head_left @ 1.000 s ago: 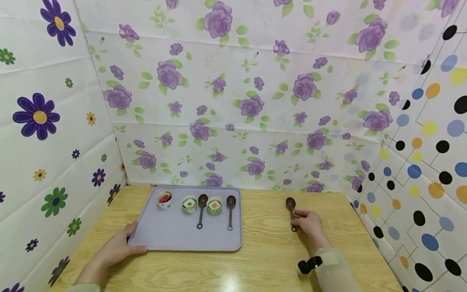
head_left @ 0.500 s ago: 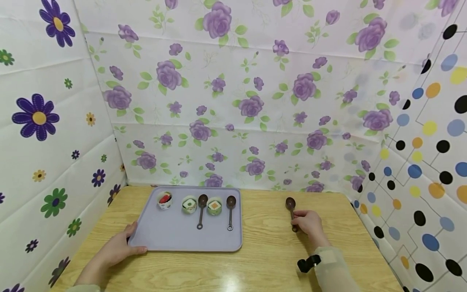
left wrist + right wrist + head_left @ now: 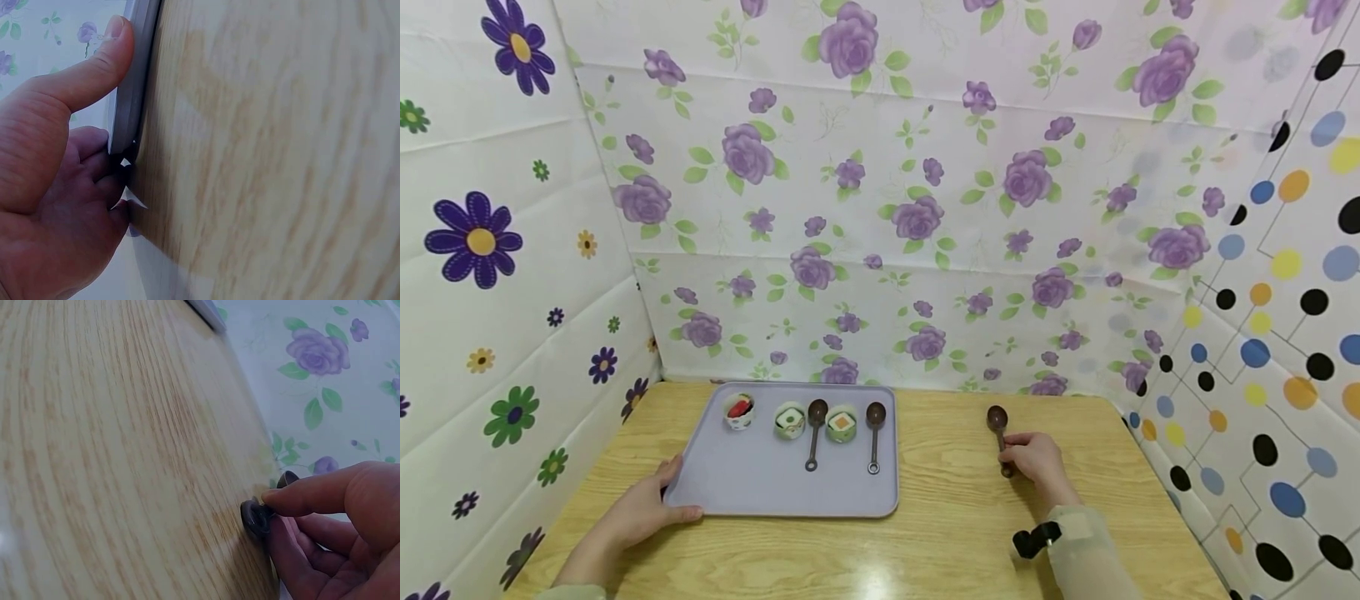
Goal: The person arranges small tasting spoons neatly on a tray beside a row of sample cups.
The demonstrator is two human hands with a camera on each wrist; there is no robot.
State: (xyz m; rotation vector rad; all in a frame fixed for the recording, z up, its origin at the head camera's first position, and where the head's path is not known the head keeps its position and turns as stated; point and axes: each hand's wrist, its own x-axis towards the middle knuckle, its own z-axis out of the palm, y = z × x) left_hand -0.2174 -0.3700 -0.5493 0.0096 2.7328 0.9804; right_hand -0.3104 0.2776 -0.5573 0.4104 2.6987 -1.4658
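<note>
The spoon [image 3: 998, 430] lies on the wooden counter [image 3: 940, 533], well to the right of the tray [image 3: 760, 487], bowl toward the back wall and handle pointing at the person. The right hand [image 3: 1036, 463] has its fingers curled over the handle end, and the right wrist view shows thumb and fingertips [image 3: 294, 499] pinching it [image 3: 255, 519] just where it meets the wood. It looks like a small, dark, stiff thing, probably light and not fragile; the smooth thin handle could slip or swivel between the fingers, so a pinch a little up the handle, nearer the bowl, would likely give steadier control than the very tip. The left hand [image 3: 643, 508] grips the near left corner of the tray, thumb [image 3: 94, 69] laid on the rim [image 3: 134, 87] and fingers tucked beneath the edge. On the tray, along its far side, stand three small cups [image 3: 739, 411] with coloured fillings, and two more spoons [image 3: 814, 433] lie beside the second and third of them, handles toward the person.
</note>
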